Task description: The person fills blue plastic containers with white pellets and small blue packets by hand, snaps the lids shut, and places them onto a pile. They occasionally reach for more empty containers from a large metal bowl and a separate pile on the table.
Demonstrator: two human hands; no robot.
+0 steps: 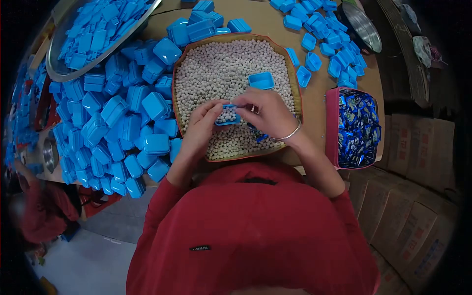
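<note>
The step in hand appears to be finishing off one small filled box: the blue box [227,116] is held over the shallow tray [231,37] of pale balls [216,61], with a layer of the same balls showing inside it. The left hand [199,129] grips the box at its left side, fingers bent and thumb near the rim. The right hand [269,110] is partly closed, thumb and forefinger reaching to the box's right edge; whether they pinch the rim, a lid or something small cannot be told. Just under the right hand, dark blue packets [260,136] lie on the balls, partly hidden by it. An empty blue tub [261,80] rests on the balls just beyond the right hand. Closed boxes [157,144] are heaped left of the tray, and a pink-edged case [333,129] of shiny packets stands at the right. The next move seems to call for a steady left hold, the box kept level so nothing spills, and light, precise right fingertips at the rim.
</note>
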